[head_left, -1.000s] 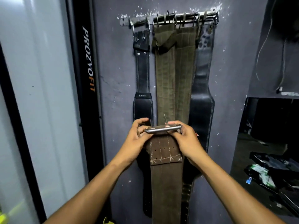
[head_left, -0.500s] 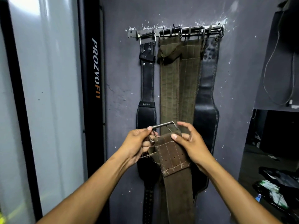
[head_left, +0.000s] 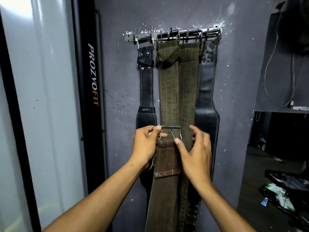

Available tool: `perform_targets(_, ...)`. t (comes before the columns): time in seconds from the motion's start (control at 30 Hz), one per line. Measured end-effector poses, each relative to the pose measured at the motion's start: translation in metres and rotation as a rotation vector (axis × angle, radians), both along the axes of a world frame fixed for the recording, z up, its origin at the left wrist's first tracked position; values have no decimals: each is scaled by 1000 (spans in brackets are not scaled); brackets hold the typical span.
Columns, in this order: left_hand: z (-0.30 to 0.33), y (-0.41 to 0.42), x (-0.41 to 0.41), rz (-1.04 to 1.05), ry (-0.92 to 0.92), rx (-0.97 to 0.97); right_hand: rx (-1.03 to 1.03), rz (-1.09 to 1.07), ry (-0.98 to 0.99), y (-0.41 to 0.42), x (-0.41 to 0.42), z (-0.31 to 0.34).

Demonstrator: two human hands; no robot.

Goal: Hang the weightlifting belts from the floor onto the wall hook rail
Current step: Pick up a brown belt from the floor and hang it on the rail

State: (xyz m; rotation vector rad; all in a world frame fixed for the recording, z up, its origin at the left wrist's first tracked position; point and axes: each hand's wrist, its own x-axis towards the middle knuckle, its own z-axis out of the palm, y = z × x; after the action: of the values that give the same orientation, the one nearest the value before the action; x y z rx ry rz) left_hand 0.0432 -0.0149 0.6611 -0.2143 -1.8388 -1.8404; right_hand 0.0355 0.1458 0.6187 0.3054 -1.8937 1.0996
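Observation:
A brown suede belt (head_left: pixel 164 190) hangs down from its metal buckle (head_left: pixel 170 132), held upright in front of the wall. My left hand (head_left: pixel 145 144) pinches the buckle's left corner. My right hand (head_left: pixel 194 153) is beside the buckle with fingers spread, its thumb touching the belt's top edge. High on the grey wall is the hook rail (head_left: pixel 173 36). On it hang a narrow black belt (head_left: pixel 146 91), two olive fabric belts (head_left: pixel 178 91) and a wide black leather belt (head_left: pixel 207 101).
A black upright post (head_left: pixel 88 97) marked PROZVOFIT stands left of the wall, beside a pale panel (head_left: pixel 41 97). To the right a dark opening (head_left: pixel 284 148) shows clutter on the floor (head_left: pixel 280 195). Cables (head_left: pixel 275 81) hang at the upper right.
The buckle has been turned upright and flat toward the wall. My right hand has let go of the belt and opened; my left hand keeps the buckle. The view has tilted slightly.

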Motion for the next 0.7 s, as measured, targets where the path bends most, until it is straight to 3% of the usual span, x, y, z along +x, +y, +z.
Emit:
perform_targets(0.07, -2, 5, 0, 82, -7, -31, 206, -43, -75, -20, 15, -11)
perform_targets(0.13, -1, 10, 2, 122, 7, -104, 307, 57, -192, -40, 22, -25)
perform_targets(0.23, -2, 17, 10, 163, 57, -340, 122, 285, -274, -51, 15, -32)
perform_targets(0.3, -4, 17, 16, 109, 38, -405, -2, 247, -270, -49, 9, -33)
perform_targets(0.43, -10, 14, 24, -247, -159, -8, -439, 287, -263, -48, 1, -32)
perform_targets(0.5, -20, 8, 26, -112, -76, -23, -516, 372, -266, -45, -6, -31)
perform_targets(0.6, -35, -14, 25, 309, 54, -255, -462, 458, -242, -40, -7, -20)
perform_targets(0.7, -39, -22, 26, 309, 8, -332, -380, 493, -203, -39, -6, -1)
